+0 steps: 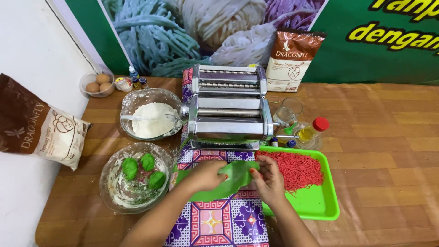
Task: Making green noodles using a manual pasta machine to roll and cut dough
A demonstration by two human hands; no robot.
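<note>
Your two hands meet over a patterned cloth (219, 219) on the wooden bench (388, 151), just below a metal pasta machine (227, 110). Your left hand (206, 175) and right hand (267, 179) each pinch an edge of a flat green dough sheet (228, 180), fingers closed on it, the sheet stretched between them. At three o'clock from your right hand, touching it, sits a green tray (320, 201) holding red noodles (295, 169). At nine o'clock from your left hand, a glass bowl (109, 192) holds three green dough balls (147, 161). At eleven o'clock, another bowl holds flour (153, 119).
</note>
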